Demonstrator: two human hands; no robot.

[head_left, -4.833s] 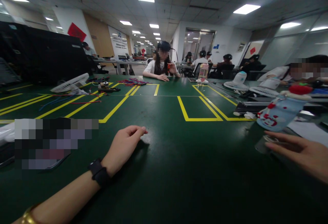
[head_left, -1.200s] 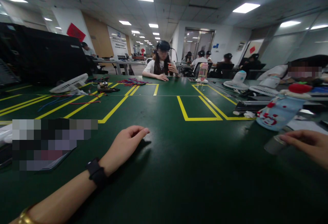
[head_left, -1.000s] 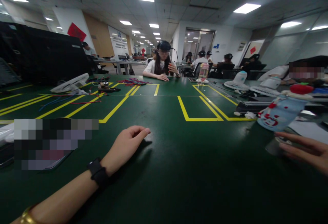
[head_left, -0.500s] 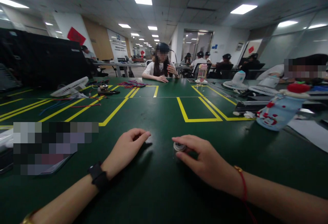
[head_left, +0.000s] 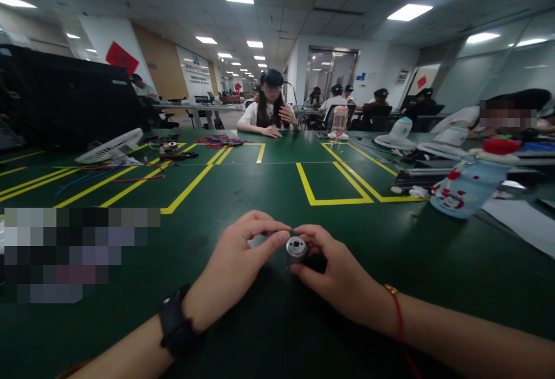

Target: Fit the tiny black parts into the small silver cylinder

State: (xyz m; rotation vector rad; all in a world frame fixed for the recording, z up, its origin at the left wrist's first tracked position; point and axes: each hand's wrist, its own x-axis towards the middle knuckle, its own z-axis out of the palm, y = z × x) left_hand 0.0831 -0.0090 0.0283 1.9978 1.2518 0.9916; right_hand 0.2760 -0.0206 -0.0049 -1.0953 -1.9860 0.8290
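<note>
The small metal cylinder [head_left: 296, 249] stands upright on the green worktop [head_left: 277, 194], the right hand [head_left: 336, 269] grasping it. The left hand [head_left: 236, 263] touches its rim; a steady, even grip seems wise.

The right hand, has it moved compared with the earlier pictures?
Yes. The right hand moved leftward, away from the blue bottle, to the table's middle, where it holds a small metal cylinder beside the left hand.

Blue bottle [head_left: 465, 189] right – white fan [head_left: 109, 146] left, green table [head_left: 269, 182]
</note>
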